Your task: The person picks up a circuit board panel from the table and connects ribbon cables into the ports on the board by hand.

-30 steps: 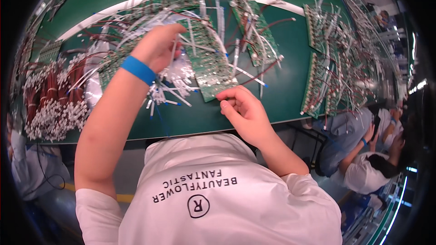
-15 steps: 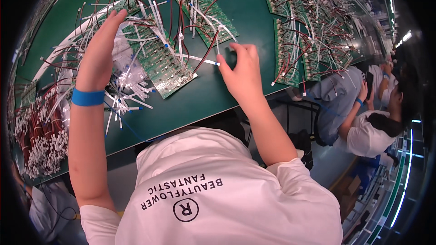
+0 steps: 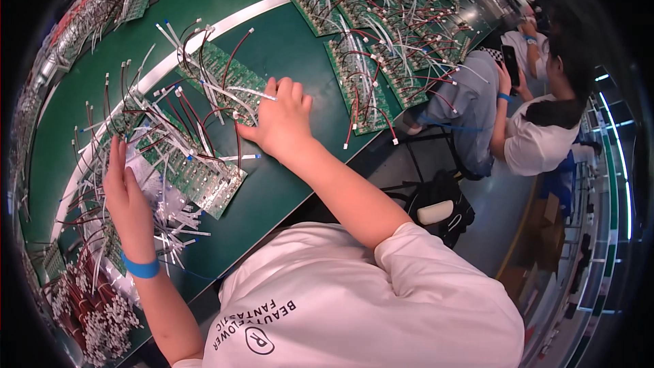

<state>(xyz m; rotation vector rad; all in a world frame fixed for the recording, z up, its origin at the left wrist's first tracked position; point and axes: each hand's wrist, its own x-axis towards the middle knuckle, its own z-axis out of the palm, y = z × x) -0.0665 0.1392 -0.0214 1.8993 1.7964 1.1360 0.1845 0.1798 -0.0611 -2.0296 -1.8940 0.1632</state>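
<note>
My right hand [image 3: 286, 123] is closed over the near end of a green circuit board panel [image 3: 231, 71], thumb along one edge and fingers at the other. White flat cables and dark red wires with white plugs stand up from this panel. A second wired circuit board panel [image 3: 216, 194] lies nearer to me, left of that hand. My left hand [image 3: 129, 208], a blue band at its wrist, is held with fingers stretched out beside the second panel's left side. Next to it is a clear plastic bag [image 3: 158, 187] with white cables; whether the hand touches it, I cannot tell.
Several wired boards [image 3: 357, 88] lie at the right of the green table [image 3: 272, 194]. Bundled red wires with white plugs [image 3: 95, 313] sit at the near left. A white curved strip [image 3: 180, 51] crosses the table. A seated person [image 3: 538, 123] holds a phone at right.
The view has swung, so the table sits differently in it. My right hand has gone from the far panel's near corner to a hold across its end. My left hand stays beside the nearer panel.
</note>
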